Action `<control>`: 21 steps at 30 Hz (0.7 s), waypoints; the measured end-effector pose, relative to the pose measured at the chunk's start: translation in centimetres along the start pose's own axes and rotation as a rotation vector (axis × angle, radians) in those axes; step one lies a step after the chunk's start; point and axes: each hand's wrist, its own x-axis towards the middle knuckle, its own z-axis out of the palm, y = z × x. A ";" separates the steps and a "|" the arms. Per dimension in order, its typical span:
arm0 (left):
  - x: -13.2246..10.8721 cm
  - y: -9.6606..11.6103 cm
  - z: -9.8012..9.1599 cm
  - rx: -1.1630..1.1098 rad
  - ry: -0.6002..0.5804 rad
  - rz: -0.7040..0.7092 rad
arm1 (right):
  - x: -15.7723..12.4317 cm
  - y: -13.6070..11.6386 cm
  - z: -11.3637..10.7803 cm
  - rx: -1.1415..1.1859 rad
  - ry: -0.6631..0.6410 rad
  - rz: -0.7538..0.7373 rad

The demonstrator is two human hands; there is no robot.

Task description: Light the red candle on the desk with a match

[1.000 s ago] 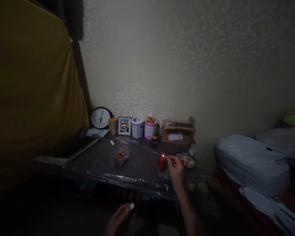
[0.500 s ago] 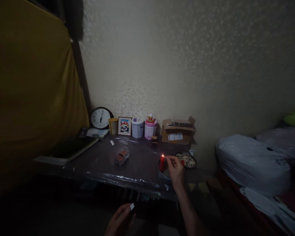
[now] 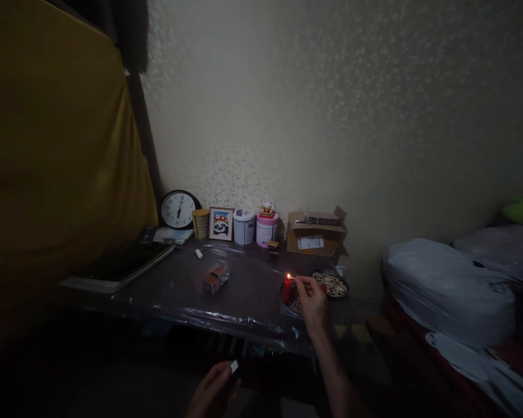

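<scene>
In the head view, the right hand (image 3: 312, 299) pinches a thin match (image 3: 293, 277) between thumb and fingertips, its far end at a small flame (image 3: 288, 276) by the top of an upright red candle (image 3: 286, 290); which of them burns cannot be told. The left hand (image 3: 211, 389), well apart and lower, is curled around a small white-ended object (image 3: 234, 366). The match should be light, stiff and easily snapped, best held by its unburnt end; the candle, probably waxy and slippery, by its lower side. It stands in a round tin (image 3: 283, 305) on a dark table (image 3: 248, 278) with a shiny cover. The room is dim, with a patterned wall (image 3: 331, 116) behind.
</scene>
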 end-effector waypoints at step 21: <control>-0.3 0.3 0.4 0.029 0.012 0.007 | 0.1 0.1 0.3 0.022 -0.022 -0.011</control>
